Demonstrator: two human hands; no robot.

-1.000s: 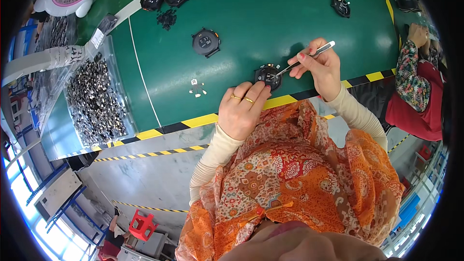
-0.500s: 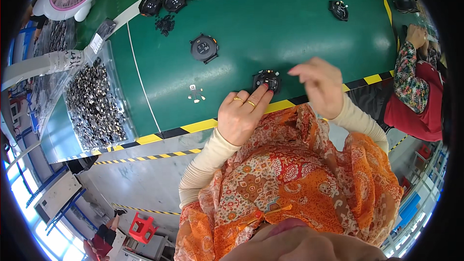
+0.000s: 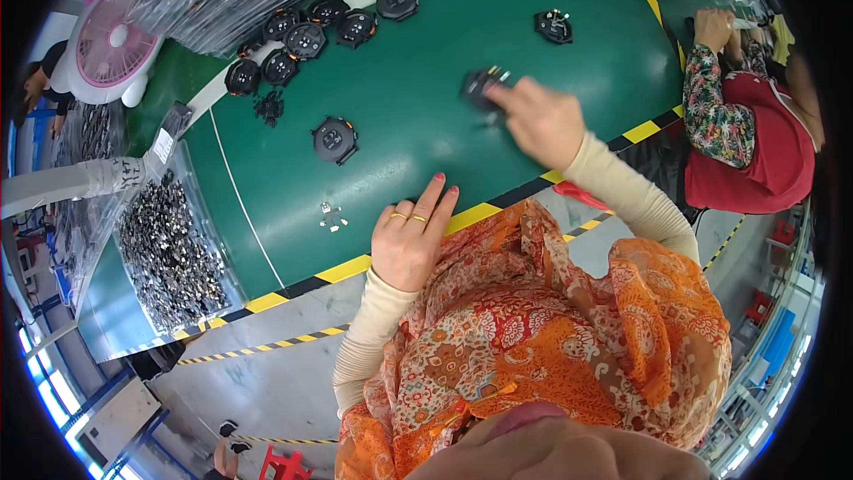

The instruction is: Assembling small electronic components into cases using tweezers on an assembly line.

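My right hand (image 3: 544, 122) grips a black round watch case (image 3: 481, 87) by its right side, over the green table; both are smeared by motion. Small light parts show on the case's upper edge. Near the striped front edge my left hand (image 3: 407, 244) rests on the tabletop, fingers stretched out and holding nothing. A small cluster of white connectors with thin leads (image 3: 331, 217) lies to its left. Farther up sits another black watch case (image 3: 335, 140), back side showing. One more watch case (image 3: 554, 26), with light parts on it, lies toward the far right.
Several watch cases (image 3: 305, 40) are grouped at the far left, beside a pile of small black pieces (image 3: 268, 108). A clear tray (image 3: 233, 280) full of small parts stands at left, below a pink-and-white fan (image 3: 117, 36). A co-worker in red (image 3: 755, 156) sits at right.
My right hand has taken hold of the watch case and moved it away from the front edge. My left hand has let go of it. The whole view has shifted.
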